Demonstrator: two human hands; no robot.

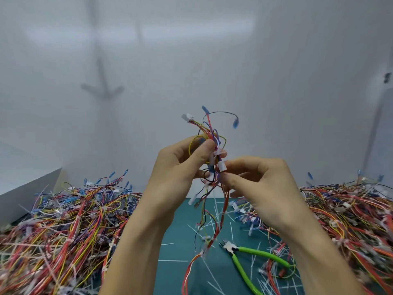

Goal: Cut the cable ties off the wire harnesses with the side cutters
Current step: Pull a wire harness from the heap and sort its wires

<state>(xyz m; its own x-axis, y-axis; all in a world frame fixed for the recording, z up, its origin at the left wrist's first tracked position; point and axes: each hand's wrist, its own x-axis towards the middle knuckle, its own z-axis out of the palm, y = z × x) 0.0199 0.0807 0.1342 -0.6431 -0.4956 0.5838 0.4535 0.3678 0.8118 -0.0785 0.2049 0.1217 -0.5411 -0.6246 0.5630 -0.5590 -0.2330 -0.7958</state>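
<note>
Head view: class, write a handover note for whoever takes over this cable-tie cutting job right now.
Left hand: pinches the raised wire harness near its top.
Right hand: pinches the same harness just below, by a white connector.
Side cutters: unheld, lying on the green cutting mat.
Done: cut tie pieces litter the mat.
Left: white cable ties remain on the harness's hanging end; the left pile and the right pile also show ties.
</note>
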